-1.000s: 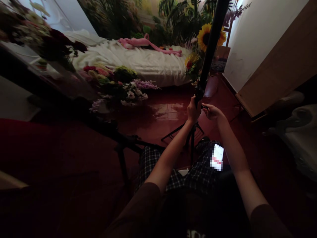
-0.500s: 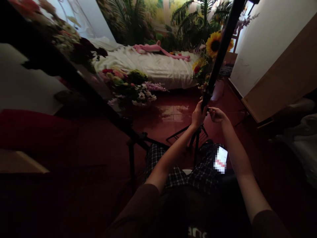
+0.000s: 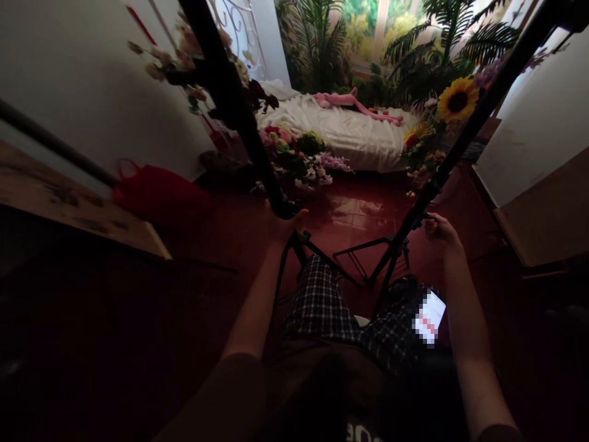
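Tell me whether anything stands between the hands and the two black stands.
Nothing visible does: the left hand is at the left stand, and the right hand pinches a small knob on the right stand.

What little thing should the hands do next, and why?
Maybe close the left hand around the left black stand: its thumb sticks out, so the grip looks open, while the right hand is at the right stand.

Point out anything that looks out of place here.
The lit phone lies on the right thigh of the plaid trousers, an odd perch from which it might slide. No spill shows on the floor, though much is dark.
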Motion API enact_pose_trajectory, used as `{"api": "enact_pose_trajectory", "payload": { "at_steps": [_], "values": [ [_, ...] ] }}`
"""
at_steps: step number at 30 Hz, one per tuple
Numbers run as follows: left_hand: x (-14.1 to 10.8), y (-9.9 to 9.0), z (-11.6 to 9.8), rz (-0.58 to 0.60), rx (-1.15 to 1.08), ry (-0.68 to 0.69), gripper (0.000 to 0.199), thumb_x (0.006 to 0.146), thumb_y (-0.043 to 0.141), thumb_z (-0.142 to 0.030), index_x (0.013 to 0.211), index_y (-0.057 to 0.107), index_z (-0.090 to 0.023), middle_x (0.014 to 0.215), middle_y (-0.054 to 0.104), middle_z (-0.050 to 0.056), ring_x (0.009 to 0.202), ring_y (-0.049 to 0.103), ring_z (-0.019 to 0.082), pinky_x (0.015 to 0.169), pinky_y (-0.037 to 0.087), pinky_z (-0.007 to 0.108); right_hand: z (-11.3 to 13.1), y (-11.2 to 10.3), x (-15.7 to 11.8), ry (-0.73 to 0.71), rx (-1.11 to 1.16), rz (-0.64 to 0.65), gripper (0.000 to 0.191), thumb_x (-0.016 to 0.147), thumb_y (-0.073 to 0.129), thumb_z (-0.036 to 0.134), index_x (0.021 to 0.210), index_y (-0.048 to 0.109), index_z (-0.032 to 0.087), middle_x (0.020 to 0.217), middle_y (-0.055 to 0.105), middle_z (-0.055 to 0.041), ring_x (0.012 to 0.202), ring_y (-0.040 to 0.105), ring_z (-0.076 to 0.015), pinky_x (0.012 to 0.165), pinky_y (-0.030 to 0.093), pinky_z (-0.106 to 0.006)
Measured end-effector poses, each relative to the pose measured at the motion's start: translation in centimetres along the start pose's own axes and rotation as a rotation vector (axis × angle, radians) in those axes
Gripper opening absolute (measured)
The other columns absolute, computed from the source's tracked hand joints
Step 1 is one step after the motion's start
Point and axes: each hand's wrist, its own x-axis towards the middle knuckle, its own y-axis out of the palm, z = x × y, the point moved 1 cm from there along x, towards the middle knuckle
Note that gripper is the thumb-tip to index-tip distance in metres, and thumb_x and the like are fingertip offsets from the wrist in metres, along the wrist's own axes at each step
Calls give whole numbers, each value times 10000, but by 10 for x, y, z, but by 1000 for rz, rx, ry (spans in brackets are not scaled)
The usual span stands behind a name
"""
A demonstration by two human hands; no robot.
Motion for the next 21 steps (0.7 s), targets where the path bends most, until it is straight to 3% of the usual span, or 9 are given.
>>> {"api": "enact_pose_trajectory", "payload": {
  "at_steps": [3, 7, 11, 13, 16, 17, 21],
  "values": [
    [-3, 10, -2, -41, 19, -75, 714, 478, 859, -493, 1018, 513, -179, 903, 612, 40, 932, 629, 220, 839, 543, 367, -1, 0, -1, 0, -3, -11, 301, 943, 405, 120, 656, 455, 194, 405, 412, 88, 263, 346, -4, 289, 303, -48],
    [-20, 23, -17, -106, -21, -82, 662, 525, 829, -519, 1015, 529, -191, 820, 604, -1, 768, 619, 164, 708, 528, 298, 1, -2, -1, 1, -14, -27, 304, 937, 402, 113, 649, 449, 199, 410, 410, 84, 266, 349, -1, 289, 297, -45],
    [-31, 28, -28, -126, -88, -58, 671, 544, 830, -520, 1047, 518, -202, 784, 600, -25, 739, 612, 143, 690, 511, 267, 2, -5, 2, 18, -20, -49, 323, 939, 392, 147, 624, 409, 211, 402, 385, 85, 262, 330, -6, 282, 291, -60],
    [-33, 28, -29, -116, -113, -50, 681, 546, 834, -527, 1051, 513, -201, 786, 603, -25, 753, 615, 143, 704, 510, 267, -7, -6, 3, -89, 18, -114, 302, 926, 419, 188, 626, 396, 216, 415, 401, 79, 279, 363, -20, 291, 323, -76],
    [-35, 25, -30, -81, -152, -32, 700, 539, 842, -544, 1048, 508, -199, 800, 611, -20, 753, 616, 140, 718, 508, 273, -43, 0, 3, -327, 66, -322, 345, 915, 405, 303, 601, 286, 227, 399, 362, 74, 290, 383, -59, 286, 352, -123],
    [-36, 24, -30, -69, -167, -29, 706, 536, 846, -547, 1048, 507, -199, 803, 612, -19, 747, 614, 137, 719, 506, 273, -60, 6, 2, -345, 45, -378, 373, 912, 387, 352, 596, 230, 228, 378, 311, 77, 271, 344, -73, 261, 320, -141],
    [-35, 24, -29, -29, -220, -34, 716, 540, 853, -539, 1064, 502, -200, 792, 596, -29, 711, 605, 121, 686, 503, 258, -129, 51, 1, -222, -13, -285, 392, 890, 360, 394, 615, 143, 219, 365, 204, 102, 257, 196, -43, 272, 218, -126]
  ]
}}
